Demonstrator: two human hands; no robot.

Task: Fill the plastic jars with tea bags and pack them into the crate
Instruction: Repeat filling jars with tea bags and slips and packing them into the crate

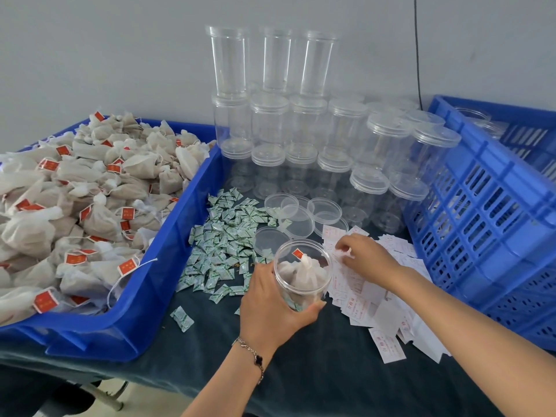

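— One view only, from the head camera. Status of the open jar (302, 273)?

— It stands near the front of the bench (301, 371), uncapped, with tea bags (304, 276) inside and a red tag at the rim. The left hand (272, 305) wraps its fingers (313, 307) round the jar wall. The right hand (365, 257) is just beside it; its fingers (343, 246) pinch at the white paper slips (373, 299).

— Hazards?

— First: the slips overlap. A pinch could lift two at once, or drag neighbours towards the bench edge. Second: the jar has no lid. If the left-hand grip tilts it, the top bag, which sits high, could spill among the green sachets (222, 242).

— And capping?

— Loose lids (325, 210) lie behind the jar. A tag or string left across the rim would likely stop a lid seating.

— Packing?

— The crate (487, 212) is at the right, well apart from the blue tray (168, 245) of bags. The stacked empty jars (270, 115) stand near it; a careless reach could topple them.
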